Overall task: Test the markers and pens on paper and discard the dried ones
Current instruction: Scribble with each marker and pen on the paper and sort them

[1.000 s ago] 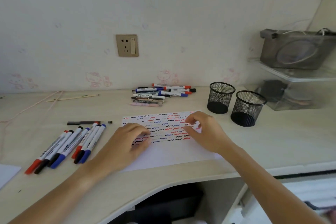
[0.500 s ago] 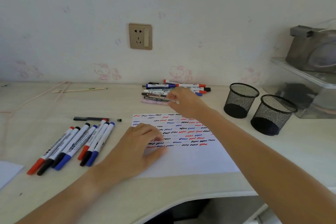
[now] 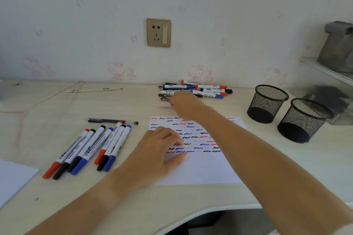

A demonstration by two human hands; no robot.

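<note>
A white test sheet (image 3: 200, 170) covered with red, blue and black squiggles lies in front of me. My left hand (image 3: 158, 150) rests on its left part, fingers loosely bent and thumb flat on the paper. My right hand (image 3: 186, 106) reaches past the sheet to the pile of markers and pens (image 3: 206, 89) by the wall. Its fingers curl down onto the right end of a pale pink pen (image 3: 164, 107) at the front of the pile. A row of several whiteboard markers (image 3: 89, 149) lies left of the sheet, with a thin black pen (image 3: 112, 120) above them.
Two black mesh pen cups (image 3: 267, 104) (image 3: 303, 120) stand right of the sheet. A clear shelf unit (image 3: 328, 74) sits at the far right, and more paper (image 3: 13, 179) lies at the left edge. A pale stick (image 3: 91, 90) and a pink cord lie at the back left.
My right hand left the sheet's top right area and reached back to the pen pile, then settled onto its front pens. The left hand stayed on the paper.
</note>
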